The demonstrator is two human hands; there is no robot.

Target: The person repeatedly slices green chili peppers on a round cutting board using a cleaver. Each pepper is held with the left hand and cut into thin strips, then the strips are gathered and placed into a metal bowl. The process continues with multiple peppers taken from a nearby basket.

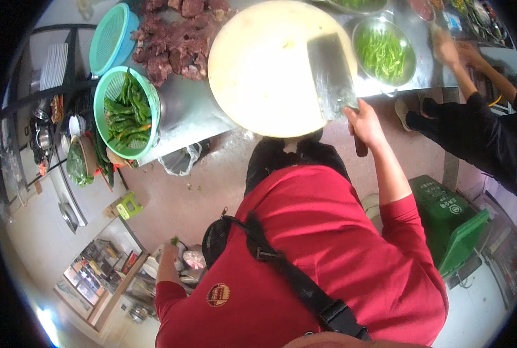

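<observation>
My right hand (366,123) is closed round the dark handle of a wide cleaver (331,72). Its blade lies over the right side of a large round cutting board (258,64), where a few small green scraps show. My left hand (168,253) is down at my left side, away from the board. Beside it are a small green thing and something pinkish (194,259); the fingers are too small and unclear to read. Left of the board, a turquoise basket (100,104) holds whole green peppers (126,113). To its right, a metal bowl (410,69) contains cut green peppers (381,53).
Dark red meat chunks (177,43) lie on the metal table (183,110) beside another turquoise basket (109,37). A co-worker's hands (447,49) are at the far right. Behind me on the right stands a green bin (444,217); a lime stool (129,206) is at left.
</observation>
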